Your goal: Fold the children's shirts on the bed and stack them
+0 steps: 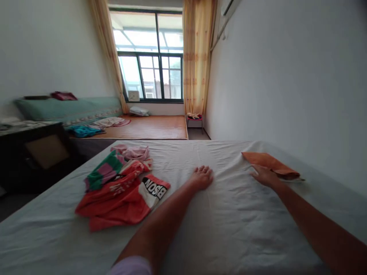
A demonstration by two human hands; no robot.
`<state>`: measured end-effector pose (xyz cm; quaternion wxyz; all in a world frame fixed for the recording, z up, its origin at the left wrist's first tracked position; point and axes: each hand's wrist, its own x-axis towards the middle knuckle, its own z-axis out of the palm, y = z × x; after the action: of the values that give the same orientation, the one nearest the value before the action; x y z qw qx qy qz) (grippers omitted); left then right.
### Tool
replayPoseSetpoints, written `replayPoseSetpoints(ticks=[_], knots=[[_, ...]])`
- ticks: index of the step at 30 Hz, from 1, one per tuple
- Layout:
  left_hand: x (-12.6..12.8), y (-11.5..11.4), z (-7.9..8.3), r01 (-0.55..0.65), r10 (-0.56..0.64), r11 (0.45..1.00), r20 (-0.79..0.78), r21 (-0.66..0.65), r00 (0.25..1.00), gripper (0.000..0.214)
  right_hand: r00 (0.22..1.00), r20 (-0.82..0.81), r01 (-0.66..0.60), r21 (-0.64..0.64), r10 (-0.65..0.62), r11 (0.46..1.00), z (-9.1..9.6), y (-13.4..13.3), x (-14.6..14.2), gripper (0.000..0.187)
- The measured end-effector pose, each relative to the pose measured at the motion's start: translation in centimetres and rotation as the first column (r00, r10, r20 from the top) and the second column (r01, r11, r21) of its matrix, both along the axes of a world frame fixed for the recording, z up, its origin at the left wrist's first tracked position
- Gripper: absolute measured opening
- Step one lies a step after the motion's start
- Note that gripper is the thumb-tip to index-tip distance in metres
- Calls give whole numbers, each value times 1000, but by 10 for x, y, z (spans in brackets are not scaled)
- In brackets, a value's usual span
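My left hand [202,177] lies flat on the white sheet [223,221] of the bed, its fingers stretched out and holding nothing. To the right, my right hand [264,176] reaches against the near edge of a folded orange garment [268,161]. Its thumb and fingers are apart, and it appears to touch the cloth without gripping it. Left of my left arm is a loose pile: a red shirt [120,206] with a black-and-white lettered panel, a green and pink checked garment [104,172] and a pale pink garment [136,152].
A white wall [286,76] runs along the right. Beyond the bed stands a lower platform with a brown mat [155,128], holding a blue cloth [86,131]. A dark cabinet [37,149] is at left, and a small stool [195,118] stands under the curtain [197,57].
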<state>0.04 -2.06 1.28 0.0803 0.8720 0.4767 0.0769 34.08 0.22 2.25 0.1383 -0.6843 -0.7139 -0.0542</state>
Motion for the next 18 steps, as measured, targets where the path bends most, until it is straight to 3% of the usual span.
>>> replayPoseSetpoints(ticks=[3,6,8,10,14,16,18], knots=[[-21,-13,19,200,-201,978,-14,-52,980,51,979,21,-199,-47,200,979,7,-3,-55,46],[-67,-32,48,342,-342,932,20,-118,939,39,940,7,-340,-50,341,939,15,-12,-107,42],[-109,-49,68,150,-156,983,-46,-106,987,31,908,-27,-418,-53,417,907,18,-18,-134,39],[-157,-69,84,-107,110,994,-123,30,986,26,852,-88,-521,-58,516,852,18,-24,-155,37],[-240,-104,91,-387,417,894,-102,227,903,32,721,-208,-685,-70,661,725,17,-36,-186,34],[-268,-115,86,-519,555,808,-66,279,829,45,684,-217,-722,-69,696,688,17,-41,-198,33],[-286,-120,81,-634,667,732,-75,251,741,42,667,-208,-741,-75,716,668,19,-46,-208,32]])
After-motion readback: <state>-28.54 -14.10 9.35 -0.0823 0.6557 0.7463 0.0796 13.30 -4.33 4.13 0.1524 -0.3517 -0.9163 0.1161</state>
